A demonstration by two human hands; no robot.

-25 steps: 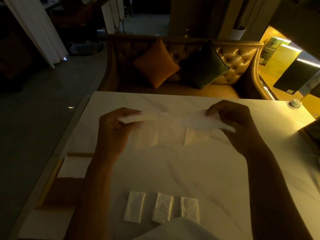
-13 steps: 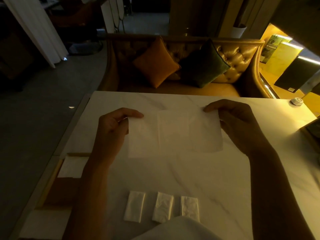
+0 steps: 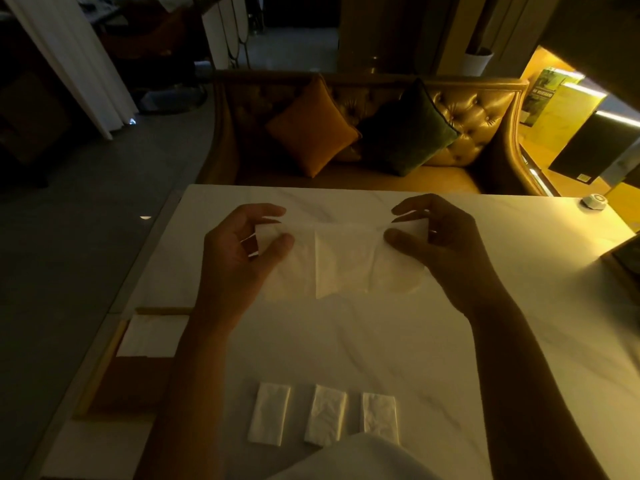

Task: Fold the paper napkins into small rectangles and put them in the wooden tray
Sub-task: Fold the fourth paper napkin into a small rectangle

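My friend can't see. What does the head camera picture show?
Two hands, left and right, hold a thin white paper napkin open above a pale marble table. Three small folded white napkins lie in a row nearer the person.

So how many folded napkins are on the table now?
3, in a row at the near edge: left, middle, right. The white cloth below may hide more.

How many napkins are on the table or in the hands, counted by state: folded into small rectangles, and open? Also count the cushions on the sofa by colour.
Folded napkins on the table: 3
Open napkin held by the left hand and right hand: 1
Orange cushion: 1
Dark green cushion: 1
Total: 6
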